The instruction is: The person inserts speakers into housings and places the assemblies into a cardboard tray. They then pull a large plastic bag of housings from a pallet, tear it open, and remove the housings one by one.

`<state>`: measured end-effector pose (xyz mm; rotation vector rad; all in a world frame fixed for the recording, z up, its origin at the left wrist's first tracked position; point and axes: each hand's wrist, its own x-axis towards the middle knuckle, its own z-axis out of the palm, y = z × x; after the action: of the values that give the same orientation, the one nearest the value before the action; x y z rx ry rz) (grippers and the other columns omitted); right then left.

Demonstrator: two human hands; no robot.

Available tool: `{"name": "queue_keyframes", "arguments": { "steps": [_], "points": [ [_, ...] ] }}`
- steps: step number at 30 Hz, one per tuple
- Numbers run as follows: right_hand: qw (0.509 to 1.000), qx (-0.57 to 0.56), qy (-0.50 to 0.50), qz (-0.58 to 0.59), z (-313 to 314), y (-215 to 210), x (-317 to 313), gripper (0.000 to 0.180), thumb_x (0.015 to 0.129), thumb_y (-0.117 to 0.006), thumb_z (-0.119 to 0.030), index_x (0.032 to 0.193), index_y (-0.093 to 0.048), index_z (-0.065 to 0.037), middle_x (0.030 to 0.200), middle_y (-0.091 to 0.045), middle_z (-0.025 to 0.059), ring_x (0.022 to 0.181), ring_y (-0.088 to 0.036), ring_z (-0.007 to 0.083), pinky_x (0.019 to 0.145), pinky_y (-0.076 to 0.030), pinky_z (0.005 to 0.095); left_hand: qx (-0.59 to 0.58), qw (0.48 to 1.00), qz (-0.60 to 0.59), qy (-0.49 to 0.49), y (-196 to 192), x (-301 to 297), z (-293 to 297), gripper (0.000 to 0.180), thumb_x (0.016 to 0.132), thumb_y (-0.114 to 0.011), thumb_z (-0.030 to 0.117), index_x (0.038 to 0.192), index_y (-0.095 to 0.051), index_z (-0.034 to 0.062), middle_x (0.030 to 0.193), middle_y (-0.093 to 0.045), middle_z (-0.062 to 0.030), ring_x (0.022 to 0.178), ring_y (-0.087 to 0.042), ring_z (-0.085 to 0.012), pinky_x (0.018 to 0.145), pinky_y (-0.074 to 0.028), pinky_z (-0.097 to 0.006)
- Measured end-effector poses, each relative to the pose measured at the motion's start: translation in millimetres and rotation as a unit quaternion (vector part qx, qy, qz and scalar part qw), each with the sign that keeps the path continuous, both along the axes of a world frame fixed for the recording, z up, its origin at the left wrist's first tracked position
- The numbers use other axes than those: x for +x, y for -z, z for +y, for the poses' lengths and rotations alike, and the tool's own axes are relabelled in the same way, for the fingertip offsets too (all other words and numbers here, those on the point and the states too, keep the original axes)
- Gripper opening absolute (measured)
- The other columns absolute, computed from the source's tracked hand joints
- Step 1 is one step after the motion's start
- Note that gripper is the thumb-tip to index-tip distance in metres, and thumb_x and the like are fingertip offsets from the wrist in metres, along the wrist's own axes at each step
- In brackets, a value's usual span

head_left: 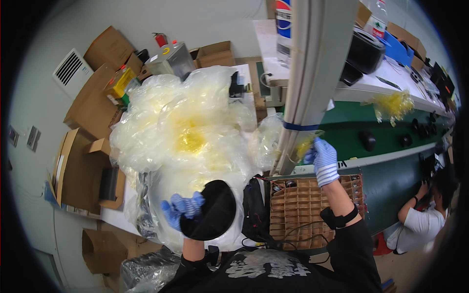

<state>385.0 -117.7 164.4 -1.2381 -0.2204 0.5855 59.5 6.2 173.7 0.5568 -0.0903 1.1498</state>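
My left hand (181, 209), in a blue-and-white glove, is closed at the edge of a flat, round black piece (214, 212). What exactly the black piece is I cannot make out. It is held above a big heap of clear, yellowish plastic bags (205, 112). My right hand (324, 158), in a blue-and-white striped glove, reaches to the pale upright post (305, 83). Its fingers are pinched together at a crumpled bit of yellow plastic film (304, 147) beside the post. Below the right forearm lies a cardboard divider grid (295, 210) with many cells.
A green conveyor belt (342, 141) with black round parts runs to the right, under a white shelf (361, 90). More yellow film (393, 105) hangs from the shelf. Cardboard boxes (80, 171) and a metal can (171, 61) stand around the heap. A seated person (422, 219) works at right.
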Motion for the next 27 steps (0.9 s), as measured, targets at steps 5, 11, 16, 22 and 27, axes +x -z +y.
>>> {"name": "queue_keyframes", "arguments": {
  "steps": [5, 11, 16, 22, 27],
  "points": [
    [0.962, 0.178, -0.145, 0.145, -33, 12, 1, 0.030, 0.085, -0.059, -0.024, 0.102, -0.054, 0.001, 0.097, -0.056, 0.0157, 0.094, -0.055, 0.0263, 0.087, -0.046, 0.0408, 0.158, 0.976, 0.136, -0.066, -12, 26, -24, 0.049, 0.093, -0.033, 0.037, 0.059, -0.046, 0.0040, 0.048, -0.044, -0.0069, 0.053, -0.041, -0.0215, 0.072, -0.038, -0.038],
    [0.931, 0.275, -0.232, 0.070, -61, -18, -36, 0.073, 0.087, -0.040, -0.054, 0.133, -0.031, 0.003, 0.140, -0.027, 0.0224, 0.131, -0.025, 0.0347, 0.106, -0.024, 0.0467, 0.314, 0.914, 0.249, -0.056, -29, 33, -45, 0.024, 0.081, -0.055, 0.013, 0.060, -0.053, 0.0008, 0.054, -0.051, -0.0064, 0.059, -0.049, -0.0216, 0.064, -0.043, -0.034],
    [0.936, 0.288, -0.200, 0.027, -69, -25, -36, 0.067, 0.090, -0.040, -0.050, 0.130, -0.035, 0.003, 0.132, -0.040, 0.0208, 0.121, -0.041, 0.0317, 0.101, -0.034, 0.0428, 0.411, 0.869, 0.267, -0.072, -36, 43, -62, 0.050, 0.089, -0.049, 0.041, 0.059, -0.055, 0.0007, 0.052, -0.051, -0.0056, 0.058, -0.050, -0.0229, 0.064, -0.044, -0.035],
    [0.997, 0.053, -0.062, 0.000, -86, -2, -53, 0.028, 0.087, -0.057, -0.027, 0.093, -0.057, 0.001, 0.080, -0.060, 0.0095, 0.068, -0.060, 0.0178, 0.065, -0.052, 0.0300, 0.404, 0.868, 0.286, -0.044, -33, 39, -70, 0.059, 0.088, -0.045, 0.050, 0.056, -0.053, 0.0009, 0.053, -0.050, -0.0051, 0.058, -0.050, -0.0236, 0.063, -0.044, -0.035],
    [0.988, -0.095, -0.116, -0.046, -82, 20, -29, 0.020, 0.087, -0.056, -0.021, 0.084, -0.057, 0.000, 0.068, -0.058, 0.0057, 0.055, -0.054, 0.0116, 0.050, -0.046, 0.0230, 0.394, 0.867, 0.299, -0.055, -28, 33, -74, 0.061, 0.088, -0.043, 0.051, 0.055, -0.053, 0.0006, 0.054, -0.050, -0.0059, 0.058, -0.050, -0.0223, 0.060, -0.042, -0.033]
  ]
}}
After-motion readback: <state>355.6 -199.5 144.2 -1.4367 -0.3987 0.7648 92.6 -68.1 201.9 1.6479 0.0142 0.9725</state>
